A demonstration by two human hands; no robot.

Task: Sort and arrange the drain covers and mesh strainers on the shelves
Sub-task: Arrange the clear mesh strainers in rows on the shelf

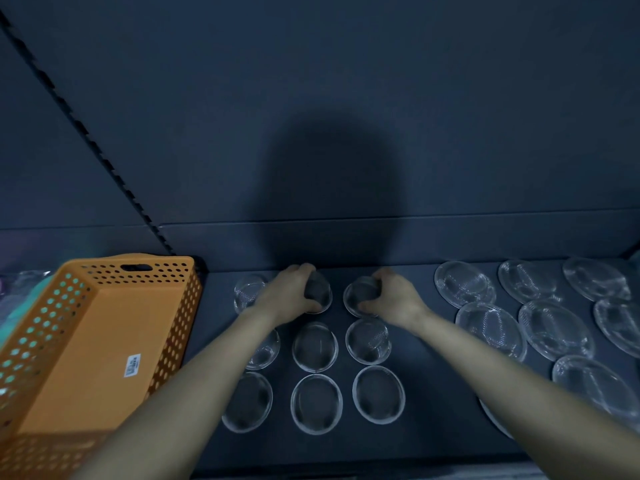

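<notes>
Small round mesh strainers lie in rows on the dark shelf [426,368]. My left hand [289,292] grips one strainer [320,292] in the back row, fingers curled over its top. My right hand [389,294] grips the neighbouring strainer [360,294] the same way. Another back-row strainer [247,289] sits left of my left hand. Two more rows lie nearer, among them one strainer [314,346] in the middle and one [316,403] at the front. Larger flat drain covers [490,329] lie grouped on the right.
An orange perforated basket [93,341] stands on the shelf's left side, close to my left forearm. The dark back panel [346,98] rises right behind the back row. A notched upright [86,133] runs diagonally on the left.
</notes>
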